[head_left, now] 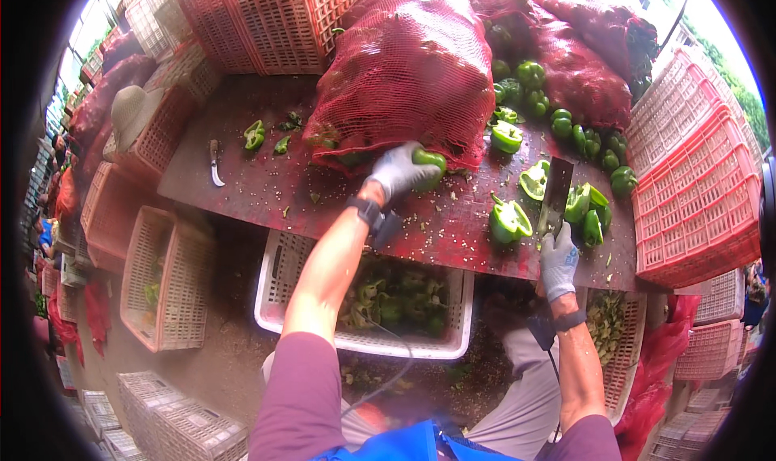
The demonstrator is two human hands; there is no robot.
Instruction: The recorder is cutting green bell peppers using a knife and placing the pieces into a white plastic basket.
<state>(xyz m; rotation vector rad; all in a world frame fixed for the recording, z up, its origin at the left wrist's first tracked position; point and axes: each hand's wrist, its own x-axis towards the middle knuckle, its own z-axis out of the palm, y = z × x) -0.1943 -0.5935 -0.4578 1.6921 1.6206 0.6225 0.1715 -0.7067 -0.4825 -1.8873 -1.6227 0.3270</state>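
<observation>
My gloved left hand [394, 172] is closed round a whole green bell pepper [430, 163] at the mouth of a large red mesh sack [400, 81]. In my gloved right hand [558, 264] is a knife [557, 188] with a broad, dark rectangular blade, held upright over the right of the table [364, 218]. Cut peppers lie about the blade: a half [509, 221] to its left, an opened piece [534, 179] beside it and more pieces [577, 204] to its right. A small curved knife [215, 163] rests at the table's left.
Below the table edge, a white crate [267, 287] holds cut peppers. Another crate [626, 364] with pale scraps stands by my right leg. Stacked red crates [687, 170] flank the table's right end; more [259, 24] stand behind left. Whole peppers [531, 75] spill by the back sacks.
</observation>
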